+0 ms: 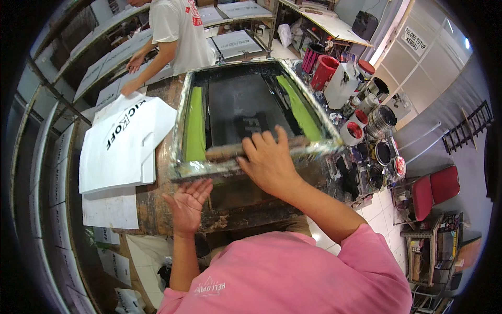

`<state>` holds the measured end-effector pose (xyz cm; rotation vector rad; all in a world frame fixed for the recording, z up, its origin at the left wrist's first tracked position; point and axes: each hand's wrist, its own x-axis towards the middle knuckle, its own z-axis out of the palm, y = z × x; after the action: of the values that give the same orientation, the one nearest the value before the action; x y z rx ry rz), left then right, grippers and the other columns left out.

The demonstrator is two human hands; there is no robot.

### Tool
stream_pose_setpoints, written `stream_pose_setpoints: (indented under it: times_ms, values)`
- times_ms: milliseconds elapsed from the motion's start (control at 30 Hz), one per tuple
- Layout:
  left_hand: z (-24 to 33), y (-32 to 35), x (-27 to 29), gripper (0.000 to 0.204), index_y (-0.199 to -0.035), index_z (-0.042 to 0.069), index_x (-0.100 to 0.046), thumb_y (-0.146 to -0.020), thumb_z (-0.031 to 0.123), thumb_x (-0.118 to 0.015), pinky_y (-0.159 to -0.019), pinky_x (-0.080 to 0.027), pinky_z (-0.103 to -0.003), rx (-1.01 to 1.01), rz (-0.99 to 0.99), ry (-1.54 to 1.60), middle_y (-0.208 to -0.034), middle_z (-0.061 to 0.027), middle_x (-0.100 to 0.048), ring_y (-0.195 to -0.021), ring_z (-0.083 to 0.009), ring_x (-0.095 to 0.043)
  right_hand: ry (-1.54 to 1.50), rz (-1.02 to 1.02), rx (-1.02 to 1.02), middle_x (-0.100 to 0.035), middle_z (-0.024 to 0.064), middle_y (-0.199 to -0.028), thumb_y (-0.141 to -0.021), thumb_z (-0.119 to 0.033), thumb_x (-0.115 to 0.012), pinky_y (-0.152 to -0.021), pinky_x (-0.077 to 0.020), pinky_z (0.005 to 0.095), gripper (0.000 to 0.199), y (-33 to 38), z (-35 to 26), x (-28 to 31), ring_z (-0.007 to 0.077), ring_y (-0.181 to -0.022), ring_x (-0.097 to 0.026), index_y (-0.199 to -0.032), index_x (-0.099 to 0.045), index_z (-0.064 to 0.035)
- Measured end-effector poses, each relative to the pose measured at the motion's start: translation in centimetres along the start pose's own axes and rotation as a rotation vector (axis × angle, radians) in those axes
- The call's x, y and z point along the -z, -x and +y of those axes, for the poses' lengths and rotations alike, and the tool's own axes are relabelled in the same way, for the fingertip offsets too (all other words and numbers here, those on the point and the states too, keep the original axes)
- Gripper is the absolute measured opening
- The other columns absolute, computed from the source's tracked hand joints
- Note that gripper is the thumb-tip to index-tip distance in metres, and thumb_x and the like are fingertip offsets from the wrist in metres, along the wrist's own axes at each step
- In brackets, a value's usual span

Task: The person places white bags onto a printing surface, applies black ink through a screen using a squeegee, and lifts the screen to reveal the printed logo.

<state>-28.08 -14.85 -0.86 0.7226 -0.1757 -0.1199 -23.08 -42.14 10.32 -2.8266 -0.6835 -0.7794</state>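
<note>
A screen-printing frame (181, 123) with a paint-smeared rim lies before me, raised slightly above the worktable at its near side. Its dark mesh (230, 99) has bright green strips (196, 125) down both sides. My right hand (269, 162) is closed over a wooden-handled squeegee (225, 152), which lies across the near end of the mesh. Below the near left corner of the frame, my left hand (189, 204) is turned palm up with fingers spread. Its fingertips are close to the rim; whether they touch it I cannot tell. Nothing lies in that palm.
White printed bags (117, 157) are stacked left on the worn table (167, 209). A co-worker (178, 36) in a white shirt reaches over them at the far left. Ink tubs (325, 70) and cans crowd the right side. Racks (39, 167) stand left, a red chair (434, 191) right.
</note>
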Motion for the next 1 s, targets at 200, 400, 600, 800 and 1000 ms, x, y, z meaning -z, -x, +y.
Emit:
stream_pose_setpoints:
  times_ms: [200, 400, 600, 800, 1000]
  values:
    - [2.7, -6.5, -5.8, 0.097, -0.158, 0.000, -0.035, -0.098, 0.075, -0.047, -0.124, -0.029, -0.058, -0.252, -0.152, -0.509, -0.160, -0.0314, -0.036, -0.150, -0.0447, -0.036, 0.056, 0.295, 0.049, -0.064, 0.0095, -0.084, -0.088, -0.044, -0.065, -0.086, -0.0381, 0.0510, 0.034, -9.7, 3.4, 4.1, 0.0284, -0.085, -0.061, -0.086, -0.065, -0.0100]
    - [-5.0, -5.9, 1.2, 0.105, -0.165, 0.005, -0.026, -0.094, 0.081, -0.040, -0.115, 0.014, -0.076, 0.025, 0.203, -2.338, -0.171, -0.0280, -0.014, -0.161, -0.0413, -0.001, 0.036, 0.345, 0.064, -0.073, 0.0143, -0.080, -0.093, -0.045, -0.057, -0.086, -0.0403, 0.0520, 0.044, -16.5, 5.2, 7.3, 0.0320, -0.079, -0.069, -0.082, -0.074, -0.0059]
    - [-5.0, -7.0, -0.8, 0.113, -0.159, -0.003, -0.035, -0.090, 0.086, -0.043, -0.115, 0.017, -0.075, 0.178, 0.147, -2.324, -0.168, -0.0233, -0.029, -0.161, -0.0375, -0.009, -0.036, 0.313, 0.072, -0.068, 0.0186, -0.078, -0.093, -0.043, -0.060, -0.083, -0.0451, 0.0498, 0.044, -19.3, 5.6, 8.3, 0.0399, -0.079, -0.066, -0.088, -0.071, -0.0005]
    - [-2.0, -13.2, -4.4, 0.065, -0.145, -0.005, -0.055, -0.098, 0.037, -0.071, -0.125, -0.022, -0.058, -0.322, 0.246, -1.725, -0.145, -0.0219, -0.060, -0.143, -0.0407, -0.048, -0.117, -0.110, -0.201, -0.055, 0.0066, -0.055, -0.097, -0.042, -0.046, -0.083, -0.0462, 0.0434, 0.049, -22.9, 4.7, 14.3, 0.0231, -0.053, -0.051, -0.067, -0.062, -0.0059]
    - [1.1, -13.6, -5.9, 0.044, -0.141, -0.002, -0.062, -0.098, 0.006, -0.063, -0.080, -0.052, -0.030, -0.321, 0.588, -1.451, -0.119, -0.0160, -0.071, -0.090, -0.0142, -0.062, 0.045, 0.194, 0.031, -0.052, 0.0036, -0.055, -0.098, -0.042, -0.043, -0.081, -0.0458, 0.0421, 0.048, -21.9, 5.7, 11.2, 0.0196, -0.053, -0.046, -0.069, -0.062, -0.0073]
